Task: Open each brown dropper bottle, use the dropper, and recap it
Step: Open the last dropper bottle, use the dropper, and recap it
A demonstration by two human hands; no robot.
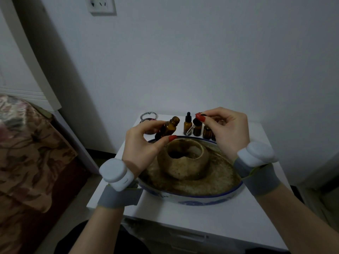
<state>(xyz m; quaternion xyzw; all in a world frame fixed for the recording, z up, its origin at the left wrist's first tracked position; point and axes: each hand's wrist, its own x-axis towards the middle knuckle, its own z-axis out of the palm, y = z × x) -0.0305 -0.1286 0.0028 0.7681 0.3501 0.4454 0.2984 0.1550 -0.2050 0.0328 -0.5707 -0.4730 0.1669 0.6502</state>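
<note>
- Open brown dropper bottle [169, 127]: uncapped, tilted, raised above the bowl.
- Dropper [192, 126]: black bulb, clear pipette angled down-left.
- Capped brown bottle [187, 124]: upright behind.

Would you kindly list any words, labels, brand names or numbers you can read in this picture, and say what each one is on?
No readable text anywhere in this view.
Open brown bottle in the left hand: no label visible.
Capped brown bottles at the back of the white table: no labels visible.
Bowl: blue painted pattern on its wall, no letters.
Wall socket: no legible marking.
White wrist devices: no marking visible.
</note>
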